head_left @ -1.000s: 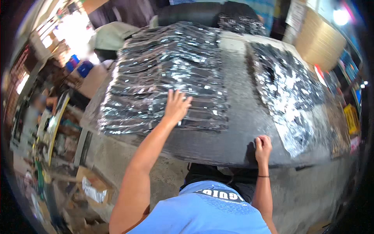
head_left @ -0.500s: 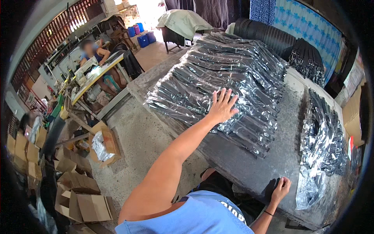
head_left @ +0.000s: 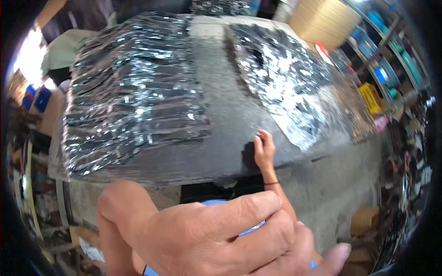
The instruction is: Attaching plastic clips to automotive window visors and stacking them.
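"Left hand [head_left: 202, 234]: report position and state."

"It is raised close to the camera, in front of the body and apart from the surface [head_left: 216, 92]. Its back faces the viewer and the fingers are partly bent. The palm side is hidden, so whether it grips anything cannot be told."

"Right hand [head_left: 264, 154]: same report."

"It is at the near side of the surface, fingers loosely curled closed, with no item visible in it. Contact with the surface cannot be confirmed. A dark wristband [head_left: 271, 183] circles the wrist."

"State the location of the wrapped strips."

"Two groups are present. The laid-out batch [head_left: 138, 83], dark strips in clear, glossy wrapping, covers the left part of the surface, with the strips side by side running crosswise. The second pile [head_left: 285, 78] lies to the right and is less evenly arranged. Bare surface separates the two. Neither hand is seen touching either group."

"Assess progress."

"Judging by the layout, the ordering of the left batch looks largely done. The right pile appears not to be set out in the same manner; whether it awaits handling or is already finished cannot be determined. Glare and overlap prevent a count of individual strips."
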The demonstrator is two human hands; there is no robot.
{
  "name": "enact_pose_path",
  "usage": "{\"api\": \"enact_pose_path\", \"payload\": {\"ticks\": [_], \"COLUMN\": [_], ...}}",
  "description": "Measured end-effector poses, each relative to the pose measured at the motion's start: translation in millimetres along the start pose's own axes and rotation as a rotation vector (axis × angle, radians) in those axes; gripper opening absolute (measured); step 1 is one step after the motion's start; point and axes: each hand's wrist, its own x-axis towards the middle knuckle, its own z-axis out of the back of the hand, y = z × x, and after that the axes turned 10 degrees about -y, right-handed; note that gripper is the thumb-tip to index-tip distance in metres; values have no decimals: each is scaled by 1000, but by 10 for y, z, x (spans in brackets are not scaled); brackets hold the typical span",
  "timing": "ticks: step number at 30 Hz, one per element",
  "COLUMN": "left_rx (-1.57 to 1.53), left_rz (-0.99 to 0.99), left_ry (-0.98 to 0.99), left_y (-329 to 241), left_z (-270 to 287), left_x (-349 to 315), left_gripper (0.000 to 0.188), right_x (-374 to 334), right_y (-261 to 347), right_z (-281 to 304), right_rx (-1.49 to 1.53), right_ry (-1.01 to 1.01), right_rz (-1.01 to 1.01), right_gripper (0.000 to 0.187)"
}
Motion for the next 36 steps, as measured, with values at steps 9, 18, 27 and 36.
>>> {"api": "enact_pose_path", "payload": {"ticks": [9,18,27,36], "left_rx": [-175,-429,-170,-156], "left_rz": [641,1412,1682,1658], "left_ry": [-164,267,284,339], "left_y": [-293,-557,-986,-997], "left_z": [-319,-663,-1104,-1104], "left_x": [428,-1394,-2415,-2442], "left_gripper": [31,12,19,17], "right_x": [-32,840,1229,1415], "right_y": [35,-940,-857,-674], "right_z": [491,1878,1599,1373], "right_rx": [155,-353,-704,-938], "right_ry": [68,-324,-12,171], "right_rz": [-213,-205,-47,11], "right_gripper": [27,19,27,69]}}
